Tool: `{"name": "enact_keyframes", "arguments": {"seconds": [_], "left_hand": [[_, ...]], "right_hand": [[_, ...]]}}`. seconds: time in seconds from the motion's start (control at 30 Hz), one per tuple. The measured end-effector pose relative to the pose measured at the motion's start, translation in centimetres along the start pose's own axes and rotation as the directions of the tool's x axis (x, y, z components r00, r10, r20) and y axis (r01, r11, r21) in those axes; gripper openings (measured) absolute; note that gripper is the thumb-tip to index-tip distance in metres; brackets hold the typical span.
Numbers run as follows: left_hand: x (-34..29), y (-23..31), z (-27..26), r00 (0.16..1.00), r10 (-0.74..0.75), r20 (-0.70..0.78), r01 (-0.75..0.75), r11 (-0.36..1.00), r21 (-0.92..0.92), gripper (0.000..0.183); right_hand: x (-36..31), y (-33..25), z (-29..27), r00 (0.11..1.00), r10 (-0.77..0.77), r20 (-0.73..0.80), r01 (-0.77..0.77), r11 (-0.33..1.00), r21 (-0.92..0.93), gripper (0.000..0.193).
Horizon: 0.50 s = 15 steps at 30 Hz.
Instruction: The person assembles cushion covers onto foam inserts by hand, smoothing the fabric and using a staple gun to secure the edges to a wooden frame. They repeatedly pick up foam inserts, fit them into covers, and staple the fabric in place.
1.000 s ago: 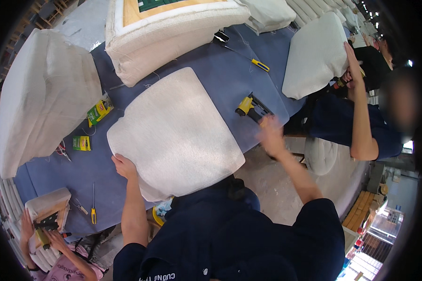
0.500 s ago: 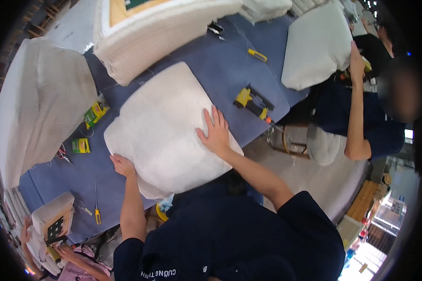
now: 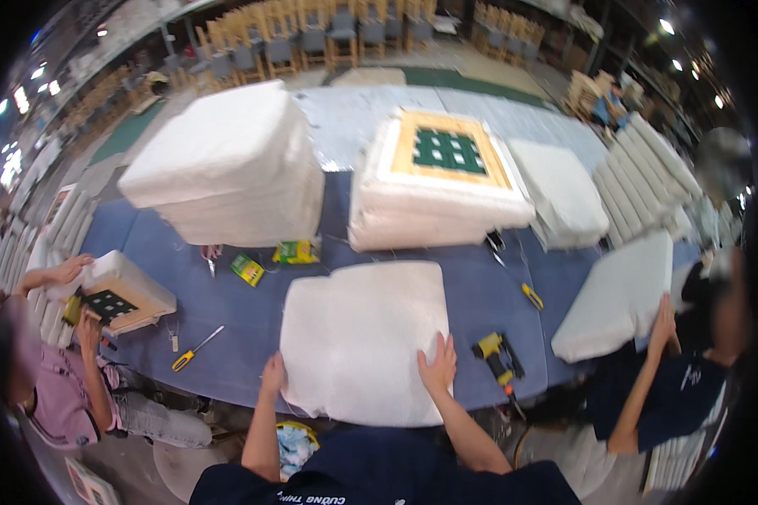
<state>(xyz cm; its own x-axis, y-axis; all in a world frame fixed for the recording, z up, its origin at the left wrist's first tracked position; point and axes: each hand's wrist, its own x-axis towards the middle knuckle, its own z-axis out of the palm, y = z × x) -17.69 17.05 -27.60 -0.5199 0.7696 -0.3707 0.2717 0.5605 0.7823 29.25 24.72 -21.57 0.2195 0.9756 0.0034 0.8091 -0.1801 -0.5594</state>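
Note:
A white fabric-covered chair seat [image 3: 366, 345] lies on the blue-grey table directly before me. My left hand [image 3: 272, 373] grips its left edge, with the fingers partly hidden at the side. Along the right edge rests my right hand [image 3: 438, 364], fingers spread and pressed on the fabric. To the right of that hand lies a yellow and black staple gun [image 3: 499, 360] with a hose attached. A yellow-handled screwdriver [image 3: 196, 349] is on the table to the left.
Stacked white seats [image 3: 227, 168] stand at the back left, and another stack [image 3: 434, 223] has a wooden underside with green webbing up. Yellow-green packets [image 3: 247, 270] and a yellow cutter [image 3: 531, 295] lie between. Co-workers handle seats left [image 3: 130, 290] and right [image 3: 619, 295].
The view has tilted up and turned, showing more of the room. Both hands stay at the seat's edges, and the seat now sits squarer to me. The right hand is nearer its right edge.

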Motion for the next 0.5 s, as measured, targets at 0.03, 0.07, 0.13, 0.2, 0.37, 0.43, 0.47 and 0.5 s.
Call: {"name": "enact_keyframes", "arguments": {"seconds": [0.03,0.07,0.13,0.2,0.37,0.43,0.47,0.5], "left_hand": [[-2.0,-2.8,-0.1,1.0,-0.008,-0.018,0.007,0.999,-0.034,0.069],[-4.0,-6.5,0.9,0.997,-0.024,-0.07,0.022,0.999,-0.031,0.068],[-7.1,-5.4,2.8,0.993,0.112,-0.033,-0.116,0.982,-0.151,0.067],[-9.7,-1.1,2.0,0.995,0.009,0.099,0.028,0.932,-0.361,0.067],[-12.3,5.5,-3.5,0.993,0.01,0.118,0.045,0.889,-0.456,0.062],[-14.2,9.1,-6.4,0.985,0.169,-0.024,-0.169,0.938,-0.304,0.06],[-16.2,13.4,-8.1,0.932,0.36,-0.046,-0.361,0.907,-0.217,0.061],[-19.6,19.8,-10.8,0.847,0.53,-0.046,-0.532,0.838,-0.123,0.062]], "right_hand": [[0.2,0.1,-0.4,1.0,0.001,0.026,-0.002,0.999,0.041,0.088],[0.9,0.8,-0.6,0.999,-0.026,0.048,0.022,0.996,0.083,0.088],[3.3,3.4,-1.3,0.983,0.069,0.168,-0.116,0.952,0.284,0.089],[5.0,5.3,-1.9,0.866,0.208,0.455,-0.446,0.731,0.516,0.089],[6.7,2.8,-2.3,0.861,0.217,0.46,-0.472,0.679,0.562,0.089],[8.0,1.0,-3.2,0.829,0.13,0.544,-0.512,0.569,0.644,0.087],[8.4,0.9,-3.7,0.802,0.094,0.59,-0.545,0.52,0.658,0.085],[8.3,1.1,-4.2,0.768,0.064,0.637,-0.586,0.469,0.66,0.083]]}}
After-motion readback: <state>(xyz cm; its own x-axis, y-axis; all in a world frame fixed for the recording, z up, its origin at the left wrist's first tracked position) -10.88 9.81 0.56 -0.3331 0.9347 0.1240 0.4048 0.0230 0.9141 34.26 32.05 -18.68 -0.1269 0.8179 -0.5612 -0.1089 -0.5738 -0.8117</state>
